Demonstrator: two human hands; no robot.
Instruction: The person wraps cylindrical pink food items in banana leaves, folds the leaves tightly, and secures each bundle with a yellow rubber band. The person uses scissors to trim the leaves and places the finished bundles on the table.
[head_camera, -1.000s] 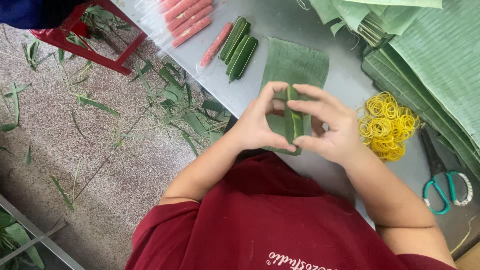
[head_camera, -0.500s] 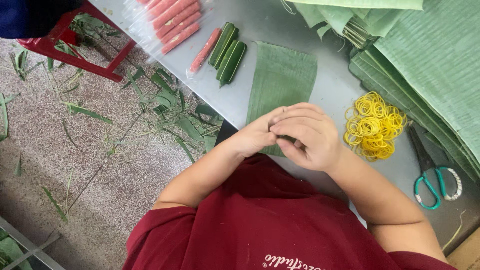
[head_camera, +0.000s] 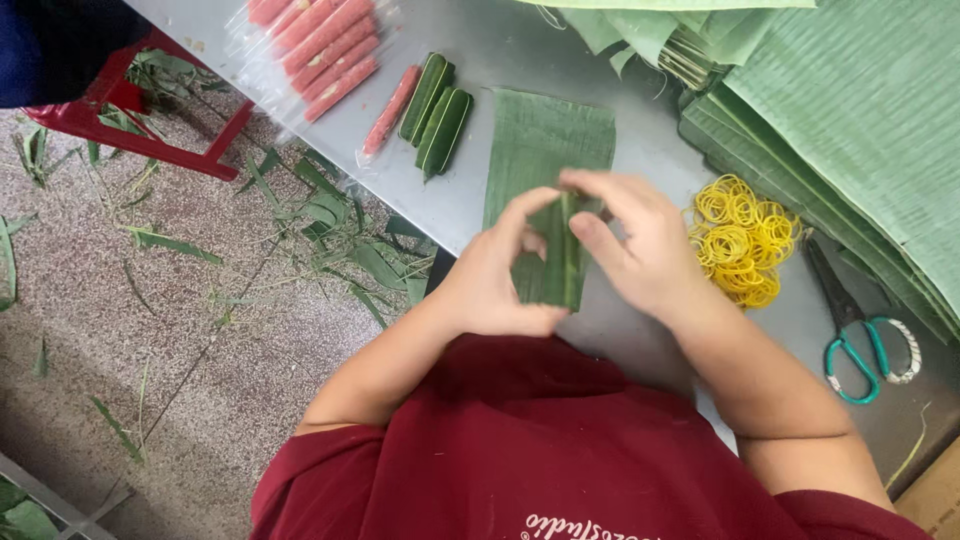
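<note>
A flat rectangular piece of green banana leaf (head_camera: 545, 150) lies on a grey metal table (head_camera: 520, 50), its fine ribs running along its length. Its near end is partly rolled into a narrow green roll (head_camera: 562, 265), which stands lengthwise along the leaf. The left hand (head_camera: 500, 275) curls against the roll's left side, thumb raised on the leaf. The right hand (head_camera: 640, 245) presses the roll from the right, fingers spread over its top. The far end of the leaf lies flat and uncovered, pointing away from the person.
</note>
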